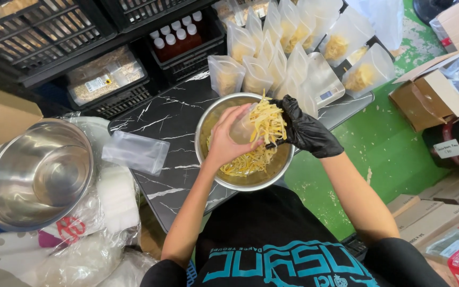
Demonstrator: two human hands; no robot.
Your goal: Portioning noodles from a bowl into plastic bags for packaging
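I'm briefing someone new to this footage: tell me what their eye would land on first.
First, the black-gloved right hand pushing yellow strips into a clear pouch that the bare left hand holds over the steel bowl at centre. Behind it, filled pouches stand in rows on the black marble-look table. An empty steel bowl sits at left.

Black marble-look bench (171, 119) with white veins runs diagonally through mid-frame; floor (383, 149) on the right is green paint, scuffed and chipped. Black plastic crates (43, 37) stacked along the upper left and top, cardboard boxes (431, 95) at right edge and lower right. Empty steel bowl (35, 172) sits on plastic-wrapped bundles at left, with blue flooring or matting at the far left edge; light is even, no window in view.
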